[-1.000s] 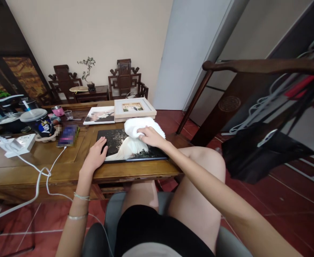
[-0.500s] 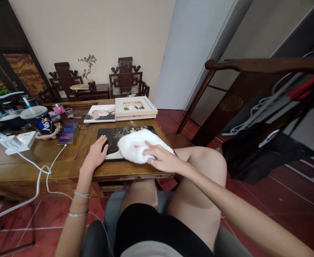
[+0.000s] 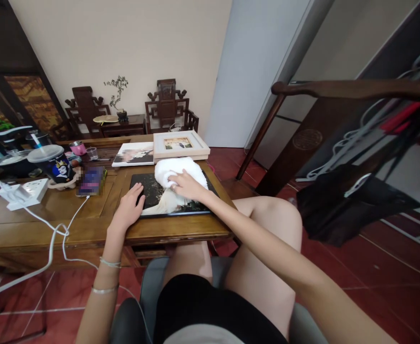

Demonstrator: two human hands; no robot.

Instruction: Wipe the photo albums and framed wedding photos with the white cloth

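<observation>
A dark photo panel (image 3: 149,184) lies flat near the table's front edge, with a pale dress visible in its picture. My left hand (image 3: 129,204) rests on the panel's left edge, fingers stretched out and holding nothing. Bunched on the upper part of the panel is a white towel (image 3: 192,171). My right hand (image 3: 185,185) grips the towel from above, its fingers pressed into the cloth. The towel and my right forearm cover part of the picture.
Behind the panel lie a smaller photo print (image 3: 133,154) and a cream picture frame (image 3: 203,149). To the left are a phone (image 3: 91,181) on a charging cable, a lidded cup (image 3: 57,167) and a power strip (image 3: 36,191). A wooden chair (image 3: 310,138) stands at right.
My right hand has moved the towel away from me and slightly left, from the panel's front right to its back edge. More of the pale dress shows. My left hand stays put.
</observation>
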